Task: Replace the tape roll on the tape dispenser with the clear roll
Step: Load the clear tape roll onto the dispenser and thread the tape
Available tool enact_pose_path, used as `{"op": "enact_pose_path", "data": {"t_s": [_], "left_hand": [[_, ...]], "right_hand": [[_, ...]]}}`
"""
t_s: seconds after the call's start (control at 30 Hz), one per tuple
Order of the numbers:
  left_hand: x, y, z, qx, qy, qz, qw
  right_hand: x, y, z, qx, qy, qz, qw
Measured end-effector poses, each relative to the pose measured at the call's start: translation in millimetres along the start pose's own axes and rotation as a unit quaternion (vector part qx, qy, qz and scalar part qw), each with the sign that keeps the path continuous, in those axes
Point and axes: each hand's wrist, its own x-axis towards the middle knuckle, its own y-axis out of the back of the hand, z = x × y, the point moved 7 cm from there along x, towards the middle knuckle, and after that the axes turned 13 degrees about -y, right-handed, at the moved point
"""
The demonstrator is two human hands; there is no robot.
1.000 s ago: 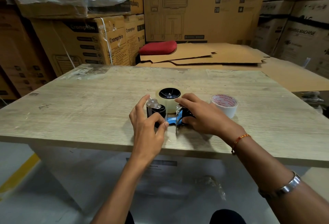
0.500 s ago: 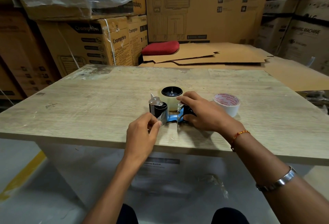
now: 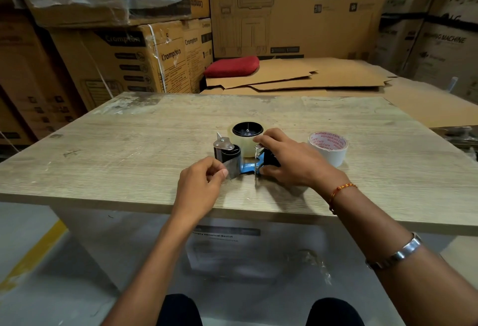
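Note:
The tape dispenser (image 3: 229, 151) lies on its side near the front of the wooden table (image 3: 129, 155), black and metal with a blue part. A clear tape roll (image 3: 245, 144) sits on its black hub. My left hand (image 3: 200, 187) pinches the free end of the clear tape between thumb and forefinger, just left of the roller. My right hand (image 3: 292, 164) grips the dispenser's handle end and hides most of it. A white roll with a red-printed core (image 3: 329, 148) lies flat to the right, apart from my hand.
Flattened cardboard sheets (image 3: 297, 77) and a red cushion (image 3: 231, 67) lie behind the table. Stacked cartons (image 3: 144, 59) wall in the back and both sides. The table's front edge runs just under my wrists.
My left hand has slid back from the roller toward me, drawing the tape end out to the left front. My right hand has stayed on the handle.

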Motion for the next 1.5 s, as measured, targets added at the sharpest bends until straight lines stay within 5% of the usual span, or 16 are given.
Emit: {"op": "enact_pose_path", "data": {"t_s": [0.27, 1.13, 1.5], "left_hand": [[0.8, -1.4, 15.5, 0.045, -0.079, -0.026, 0.995], [-20.8, 28.6, 23.4, 0.061, -0.133, -0.035, 0.989], [13.2, 35.1, -26.7, 0.059, -0.016, 0.003, 0.998]], "right_hand": [[2.6, -1.1, 3.8, -0.037, -0.024, 0.02, 0.999], [11.6, -4.7, 8.0, -0.027, -0.028, 0.0, 0.999], [12.8, -4.5, 6.4, -0.032, -0.026, 0.002, 0.999]]}}
